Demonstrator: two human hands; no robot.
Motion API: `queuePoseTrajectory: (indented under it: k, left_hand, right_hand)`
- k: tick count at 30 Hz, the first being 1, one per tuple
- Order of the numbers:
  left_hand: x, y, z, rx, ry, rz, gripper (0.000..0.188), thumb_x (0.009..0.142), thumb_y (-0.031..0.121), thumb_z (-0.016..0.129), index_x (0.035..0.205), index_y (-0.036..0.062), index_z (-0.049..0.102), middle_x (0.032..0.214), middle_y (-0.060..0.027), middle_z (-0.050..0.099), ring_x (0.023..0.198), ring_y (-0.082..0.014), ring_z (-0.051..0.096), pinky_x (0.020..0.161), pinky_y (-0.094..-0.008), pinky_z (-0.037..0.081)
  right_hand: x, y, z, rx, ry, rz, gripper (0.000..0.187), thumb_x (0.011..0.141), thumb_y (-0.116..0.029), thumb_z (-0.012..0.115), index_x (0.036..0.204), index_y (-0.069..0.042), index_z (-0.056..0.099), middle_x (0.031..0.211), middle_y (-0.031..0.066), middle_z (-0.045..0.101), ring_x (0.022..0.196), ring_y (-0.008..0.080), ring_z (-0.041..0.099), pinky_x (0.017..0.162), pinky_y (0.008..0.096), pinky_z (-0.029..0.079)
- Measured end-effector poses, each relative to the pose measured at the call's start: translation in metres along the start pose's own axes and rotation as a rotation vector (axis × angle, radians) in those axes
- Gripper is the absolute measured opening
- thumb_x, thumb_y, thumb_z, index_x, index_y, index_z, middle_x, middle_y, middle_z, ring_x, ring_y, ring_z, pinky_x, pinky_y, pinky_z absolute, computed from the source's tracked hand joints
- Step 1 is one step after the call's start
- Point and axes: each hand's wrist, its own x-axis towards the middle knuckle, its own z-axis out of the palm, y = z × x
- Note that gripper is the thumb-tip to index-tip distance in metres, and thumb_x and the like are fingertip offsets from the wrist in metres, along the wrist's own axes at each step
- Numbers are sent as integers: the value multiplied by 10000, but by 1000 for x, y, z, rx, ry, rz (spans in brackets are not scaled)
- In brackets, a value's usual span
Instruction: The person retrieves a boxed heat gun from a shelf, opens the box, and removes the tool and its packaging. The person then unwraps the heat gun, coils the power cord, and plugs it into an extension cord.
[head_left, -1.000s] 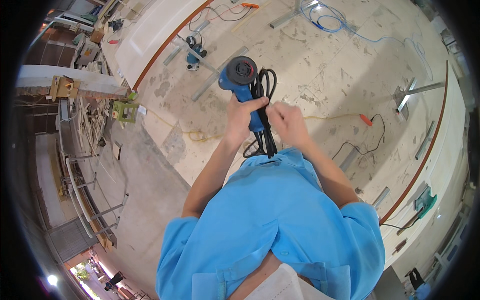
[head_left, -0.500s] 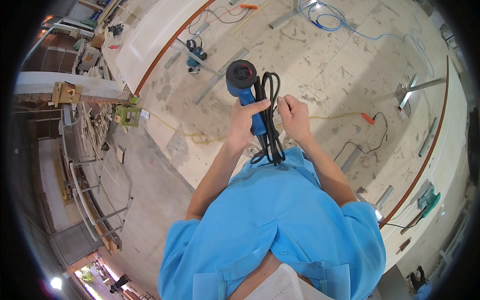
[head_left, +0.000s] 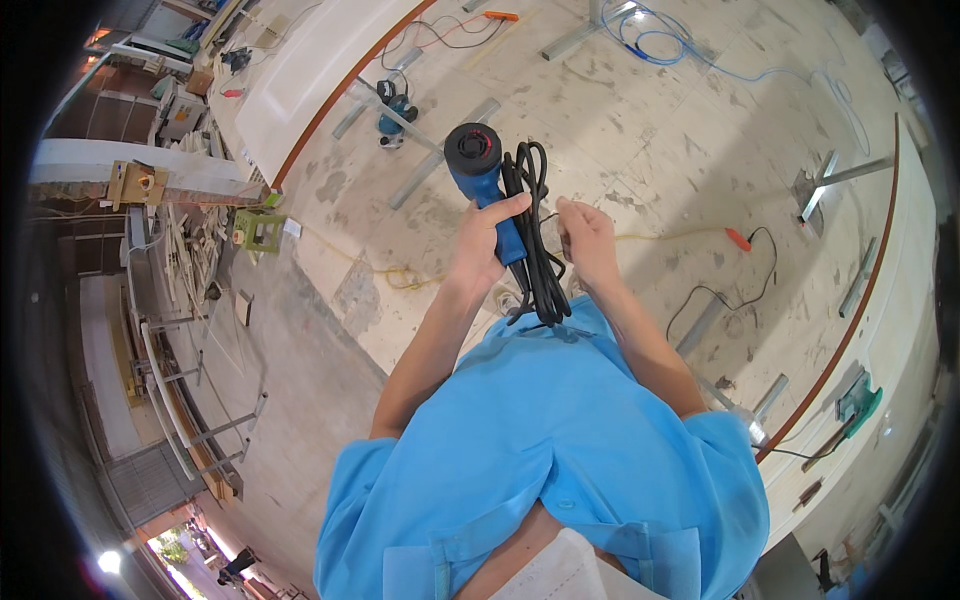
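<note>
A blue heat gun (head_left: 487, 190) with a round black vented end is upright in front of my body. My left hand (head_left: 483, 240) is closed round its blue handle, the thumb reaching across to the cord. The black power cord (head_left: 541, 272) is folded into long loops hanging along the handle down toward my waist. Just right of the loops, my right hand (head_left: 588, 238) is closed, thumb and fingers pinched together. A thin dark strand of cord seems to run from the bundle to its fingertips, which partly hide it.
A long white panel with a brown edge (head_left: 290, 85) lies at upper left, another white panel (head_left: 850, 385) at right. Metal supports (head_left: 415, 180), a blue power tool (head_left: 394, 118), a blue hose (head_left: 655, 45) and a yellow cable (head_left: 670, 236) lie on the floor. A green stool (head_left: 262, 230) stands left.
The heat gun and its cord have shifted slightly left. My right hand has dropped a little and its fingers have moved slightly away from the cord loops.
</note>
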Motion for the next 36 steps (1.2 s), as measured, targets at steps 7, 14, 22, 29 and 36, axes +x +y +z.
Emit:
queuePoseTrajectory:
  k: [7,14,22,29,36]
  left_hand:
    - [-3,1,-9,18,37,-47,251,901,193,749,1075,39,656,898,-47,671,780,-167,662,716,-331,562]
    - [-7,6,-10,11,47,-90,210,877,149,756,1038,61,654,881,-36,668,780,-159,661,693,-337,569]
    - [-15,5,-12,58,138,-48,224,891,155,753,1076,59,671,913,-38,692,786,-169,667,718,-332,556]
    - [-12,-2,-18,28,190,-17,212,836,90,774,1001,30,655,914,-86,704,812,-201,688,742,-353,567]
    - [-7,-6,-23,-60,137,-17,192,824,81,782,979,36,679,881,-79,709,792,-181,691,709,-334,557]
  right_hand:
    - [-15,-4,-16,-139,-163,-412,210,945,-60,676,1149,-65,625,912,21,611,759,105,583,662,258,476]
    - [-14,-19,-21,-749,-258,-842,175,904,-101,702,1072,-79,656,945,101,662,758,296,670,630,378,524]
    - [-21,-21,-20,-883,-233,-986,164,913,-119,681,1063,-87,625,854,97,603,689,312,636,571,410,517]
    - [-25,-22,-9,-997,-372,-995,149,937,-142,654,1013,-57,557,866,109,610,690,308,648,557,416,516]
    - [-20,-23,9,-880,-112,-777,127,967,-151,616,973,-43,549,835,147,614,694,374,644,570,467,504]
